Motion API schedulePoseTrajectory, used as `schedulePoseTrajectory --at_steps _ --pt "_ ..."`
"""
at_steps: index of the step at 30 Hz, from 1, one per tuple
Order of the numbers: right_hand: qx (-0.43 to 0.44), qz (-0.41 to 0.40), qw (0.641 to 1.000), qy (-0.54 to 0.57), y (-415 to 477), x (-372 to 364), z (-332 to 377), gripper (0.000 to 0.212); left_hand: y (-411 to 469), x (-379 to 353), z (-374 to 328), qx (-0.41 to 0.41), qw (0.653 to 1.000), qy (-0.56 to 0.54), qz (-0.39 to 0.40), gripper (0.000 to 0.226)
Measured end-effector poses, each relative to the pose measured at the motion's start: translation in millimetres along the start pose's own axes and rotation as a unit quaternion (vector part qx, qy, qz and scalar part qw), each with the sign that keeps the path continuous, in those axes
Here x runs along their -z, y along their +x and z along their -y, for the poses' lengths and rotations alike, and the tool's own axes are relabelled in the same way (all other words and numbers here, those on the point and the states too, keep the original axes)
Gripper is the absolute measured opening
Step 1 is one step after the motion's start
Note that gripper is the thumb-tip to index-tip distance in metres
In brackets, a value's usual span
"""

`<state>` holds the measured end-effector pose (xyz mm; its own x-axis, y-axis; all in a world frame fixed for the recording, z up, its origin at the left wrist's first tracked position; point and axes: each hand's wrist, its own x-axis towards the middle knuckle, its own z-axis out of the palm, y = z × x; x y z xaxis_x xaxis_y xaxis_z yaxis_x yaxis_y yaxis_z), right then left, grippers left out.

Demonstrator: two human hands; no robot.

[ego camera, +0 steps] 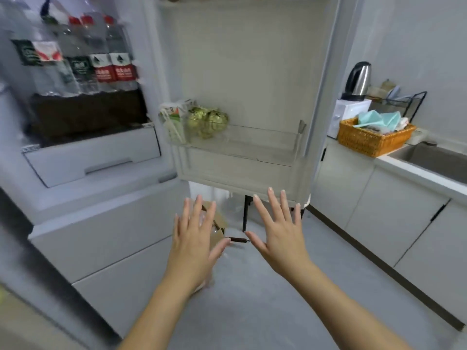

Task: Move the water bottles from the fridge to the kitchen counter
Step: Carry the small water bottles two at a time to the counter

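Observation:
Several clear water bottles (98, 59) with red caps and red or dark labels stand in a row on a shelf inside the open fridge (91, 157) at the upper left. My left hand (195, 238) and my right hand (279, 229) are held out low in front of me, fingers spread and straight, holding nothing. Both hands are well below and to the right of the bottles. The kitchen counter (414, 170) runs along the right side.
The open fridge door (242, 79) stands ahead; its shelf holds a carton (174, 120) and greenish-gold wrapped items (208, 120). On the counter are a kettle (358, 80), an orange basket (371, 138), a dish rack (404, 102) and a sink (437, 160). A cardboard box (218, 231) lies on the floor.

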<state>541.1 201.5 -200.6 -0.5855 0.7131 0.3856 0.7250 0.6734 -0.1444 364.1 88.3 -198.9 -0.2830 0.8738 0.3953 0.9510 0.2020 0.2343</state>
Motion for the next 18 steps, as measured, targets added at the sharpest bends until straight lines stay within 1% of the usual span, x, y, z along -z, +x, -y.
schedulePoseTrajectory --at_steps 5,11,18 --pt "0.038 0.015 0.999 0.023 25.0 -26.8 54.1 0.072 -6.0 19.9 61.8 0.054 0.998 0.037 -0.001 0.081" --pt "0.078 0.026 0.995 0.059 64.4 -58.8 95.6 0.072 -1.4 26.0 113.7 0.096 0.995 0.030 -0.015 0.082" --pt "0.162 0.018 0.983 0.080 171.3 -107.2 154.2 0.075 55.3 44.2 199.6 0.146 0.985 0.070 -0.062 0.081"
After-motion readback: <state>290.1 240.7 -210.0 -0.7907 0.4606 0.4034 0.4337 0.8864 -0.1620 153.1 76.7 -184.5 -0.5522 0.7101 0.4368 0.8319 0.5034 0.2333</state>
